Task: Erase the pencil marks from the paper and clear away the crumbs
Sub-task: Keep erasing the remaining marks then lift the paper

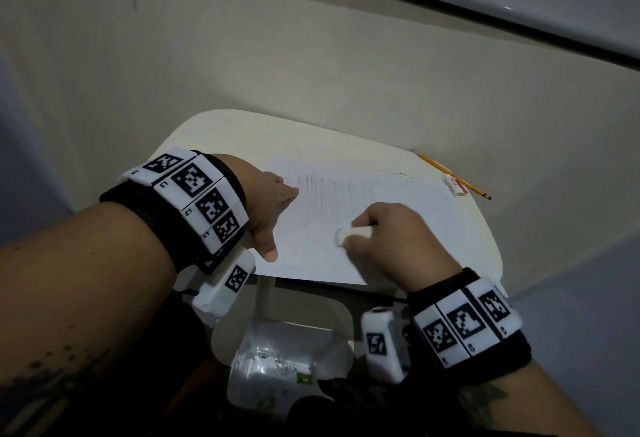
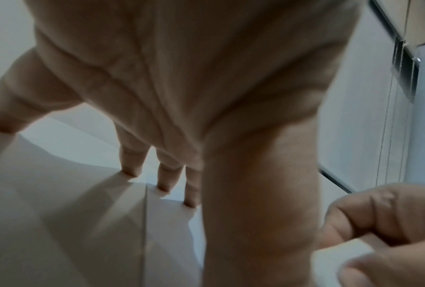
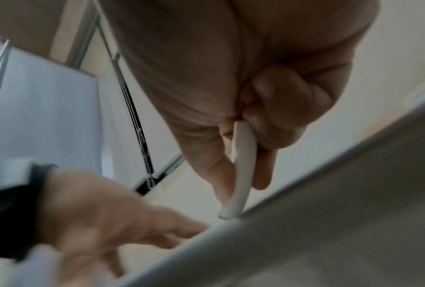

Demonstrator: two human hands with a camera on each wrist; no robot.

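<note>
A white sheet of paper (image 1: 346, 256) lies on a small white table (image 1: 221, 125), with grey pencil shading (image 1: 322, 201) across its middle. My left hand (image 1: 266, 208) presses flat on the paper's left edge, fingers straight and spread (image 2: 130, 165). My right hand (image 1: 391, 235) pinches a white eraser (image 1: 343, 236) between thumb and fingers, its tip on the paper (image 3: 241, 174). Dark crumbs (image 1: 401, 173) are scattered near the paper's far right corner.
A yellow pencil (image 1: 453, 177) and a second eraser in a red-printed sleeve (image 1: 455, 185) lie at the table's far right edge. A clear plastic tub (image 1: 284, 364) stands below the table's near edge. A wall rises behind the table.
</note>
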